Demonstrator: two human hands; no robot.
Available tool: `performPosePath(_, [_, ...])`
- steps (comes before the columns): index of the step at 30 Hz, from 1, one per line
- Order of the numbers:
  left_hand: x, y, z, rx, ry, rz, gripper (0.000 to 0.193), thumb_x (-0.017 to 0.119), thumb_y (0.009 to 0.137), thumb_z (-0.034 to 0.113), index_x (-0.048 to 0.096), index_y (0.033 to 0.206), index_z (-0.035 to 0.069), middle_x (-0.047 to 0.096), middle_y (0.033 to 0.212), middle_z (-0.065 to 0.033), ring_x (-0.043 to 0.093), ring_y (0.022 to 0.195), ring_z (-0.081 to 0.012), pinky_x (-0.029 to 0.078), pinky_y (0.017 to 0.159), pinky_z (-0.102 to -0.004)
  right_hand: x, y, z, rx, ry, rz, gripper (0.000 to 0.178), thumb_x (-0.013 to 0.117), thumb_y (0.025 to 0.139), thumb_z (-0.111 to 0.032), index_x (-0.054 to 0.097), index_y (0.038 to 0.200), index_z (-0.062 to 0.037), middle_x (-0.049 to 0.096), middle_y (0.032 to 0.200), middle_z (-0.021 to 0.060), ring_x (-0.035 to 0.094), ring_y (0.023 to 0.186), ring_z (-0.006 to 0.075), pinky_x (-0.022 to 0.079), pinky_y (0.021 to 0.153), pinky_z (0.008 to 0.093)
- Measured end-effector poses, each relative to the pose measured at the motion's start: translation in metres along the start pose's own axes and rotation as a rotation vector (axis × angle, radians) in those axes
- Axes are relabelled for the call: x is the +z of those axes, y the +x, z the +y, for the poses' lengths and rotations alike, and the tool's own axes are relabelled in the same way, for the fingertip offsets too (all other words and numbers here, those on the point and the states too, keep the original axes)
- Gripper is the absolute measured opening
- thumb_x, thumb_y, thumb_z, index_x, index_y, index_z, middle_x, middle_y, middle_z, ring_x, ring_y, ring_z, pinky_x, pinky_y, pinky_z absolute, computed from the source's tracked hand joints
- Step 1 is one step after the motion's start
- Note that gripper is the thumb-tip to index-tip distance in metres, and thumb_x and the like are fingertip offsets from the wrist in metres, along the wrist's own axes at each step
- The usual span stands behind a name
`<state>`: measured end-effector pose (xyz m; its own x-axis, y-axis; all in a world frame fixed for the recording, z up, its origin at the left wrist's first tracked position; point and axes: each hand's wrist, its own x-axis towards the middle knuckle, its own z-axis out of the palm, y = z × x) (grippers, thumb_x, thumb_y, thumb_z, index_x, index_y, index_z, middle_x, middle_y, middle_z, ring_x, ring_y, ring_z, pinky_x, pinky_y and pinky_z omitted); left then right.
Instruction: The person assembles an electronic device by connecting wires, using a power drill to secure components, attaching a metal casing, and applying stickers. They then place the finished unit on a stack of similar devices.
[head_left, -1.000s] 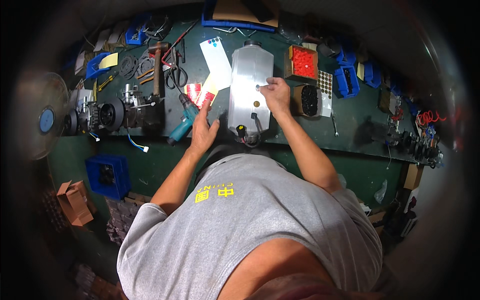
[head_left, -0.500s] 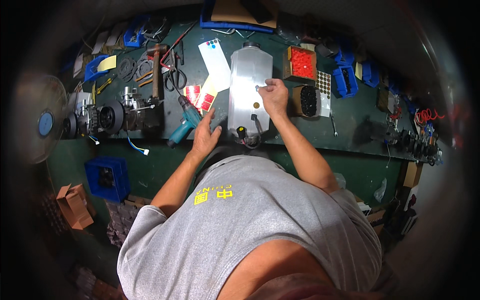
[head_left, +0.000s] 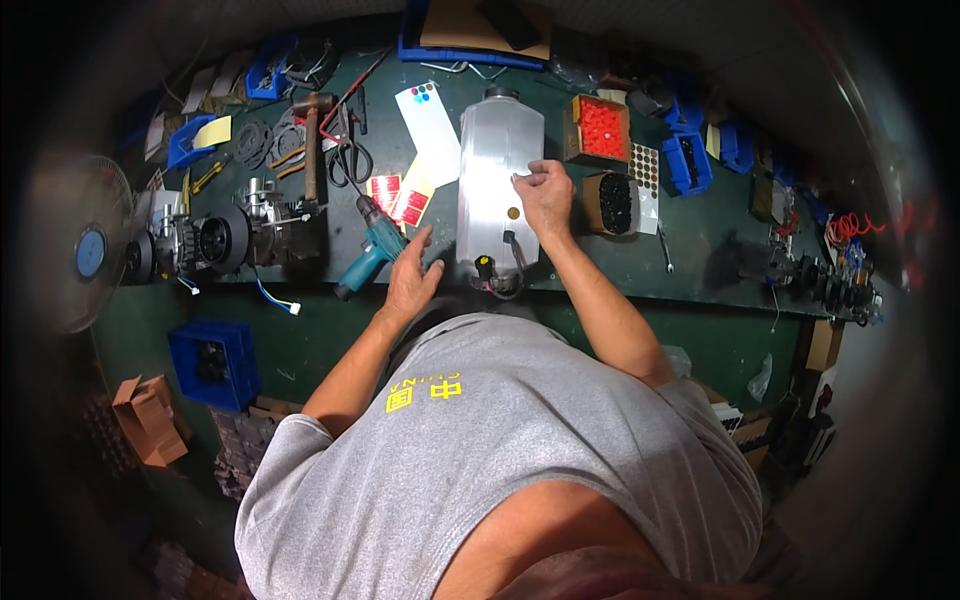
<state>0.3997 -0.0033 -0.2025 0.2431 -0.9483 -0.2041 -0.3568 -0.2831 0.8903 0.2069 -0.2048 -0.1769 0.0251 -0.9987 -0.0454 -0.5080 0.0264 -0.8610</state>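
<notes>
A silvery metal tank (head_left: 480,190) with a black cap lies on the bench in front of me. A small round gold-brown sticker (head_left: 514,213) is on its face, with a black cable fitting (head_left: 510,240) below. My right hand (head_left: 550,198) is at the tank's right side, thumb and fingertips pinched together just above the sticker; whatever small thing they hold is too tiny to make out. My left hand (head_left: 410,280) is open, fingers apart, left of the tank's lower end. Beside it lies a teal cordless drill (head_left: 372,252).
Red-and-gold label sheets (head_left: 408,204) and a white sheet with coloured dots (head_left: 428,125) lie left of the tank. To the right are a box of red caps (head_left: 600,130), a box of black parts (head_left: 613,203) and a sheet of round stickers (head_left: 646,170). A hammer (head_left: 312,150) lies far left.
Both hands stay in nearly the same places. The small bluish speck at my right fingertips no longer shows clearly. The tank has not visibly moved.
</notes>
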Motion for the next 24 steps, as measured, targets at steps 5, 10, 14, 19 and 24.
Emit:
performPosePath(5, [-0.002, 0.001, -0.005, 0.023, 0.011, -0.008, 0.064, 0.069, 0.087, 0.010, 0.047, 0.146, 0.001, 0.063, 0.128, -0.0243, 0.063, 0.109, -0.0373, 0.050, 0.096, -0.0420, -0.002, 0.001, -0.006, -0.001, -0.080, -0.014, 0.037, 0.085, 0.074, -0.013, 0.065, 0.102, 0.0006, 0.072, 0.077, 0.0106, 0.071, 0.072, 0.0225, 0.055, 0.069, 0.0355])
performPosePath(10, [-0.005, 0.001, -0.009, -0.035, 0.057, -0.054, 0.052, 0.069, 0.087, 0.012, 0.056, 0.136, -0.002, 0.066, 0.122, -0.0244, 0.066, 0.103, -0.0358, 0.052, 0.093, -0.0413, -0.009, 0.005, -0.009, -0.005, -0.052, -0.037, 0.041, 0.087, 0.071, -0.013, 0.064, 0.101, 0.0016, 0.067, 0.071, 0.0072, 0.066, 0.066, 0.0193, 0.053, 0.066, 0.0339])
performPosePath(14, [-0.001, 0.002, -0.017, -0.059, 0.060, -0.143, 0.045, 0.068, 0.091, 0.013, 0.060, 0.132, -0.003, 0.070, 0.119, -0.0210, 0.068, 0.108, -0.0301, 0.054, 0.094, -0.0384, -0.012, 0.014, -0.007, 0.007, -0.054, -0.076, 0.044, 0.088, 0.069, -0.015, 0.063, 0.101, 0.0022, 0.064, 0.070, 0.0061, 0.062, 0.064, 0.0169, 0.052, 0.065, 0.0326])
performPosePath(19, [0.013, 0.001, -0.035, -0.098, -0.007, -0.264, 0.042, 0.067, 0.091, 0.013, 0.060, 0.128, -0.006, 0.071, 0.116, -0.0220, 0.071, 0.103, -0.0275, 0.056, 0.092, -0.0369, -0.020, 0.015, -0.003, -0.036, -0.133, -0.159, 0.045, 0.089, 0.070, -0.019, 0.064, 0.102, 0.0021, 0.063, 0.071, 0.0052, 0.061, 0.064, 0.0153, 0.051, 0.063, 0.0322])
performPosePath(24, [0.029, -0.005, -0.033, -0.113, -0.050, -0.313, 0.036, 0.064, 0.096, 0.021, 0.064, 0.122, -0.005, 0.073, 0.105, -0.0165, 0.070, 0.094, -0.0217, 0.055, 0.087, -0.0336, -0.025, 0.041, 0.009, -0.071, 0.029, -0.155, 0.039, 0.085, 0.076, -0.020, 0.064, 0.100, 0.0018, 0.061, 0.071, 0.0045, 0.059, 0.063, 0.0133, 0.051, 0.061, 0.0306])
